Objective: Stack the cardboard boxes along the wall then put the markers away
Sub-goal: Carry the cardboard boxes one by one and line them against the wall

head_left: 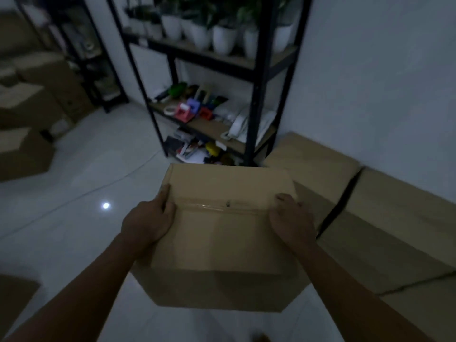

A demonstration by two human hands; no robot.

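Carrying step, head view. A plain brown cardboard box with a clear-taped top seam [222, 233] sits at lower centre of the frame, clamped between the left hand [148, 218] and right hand [292, 218], fingers curled over its opposite top edges. Two matching brown cardboard boxes [370, 218] lie along the white wall [382, 82] at right. Judged best practice: keep the box level, lower it squarely, and align its edges before letting go. No markers can be identified on the black metal shelving unit [254, 99]. No brand, label or writing is legible.
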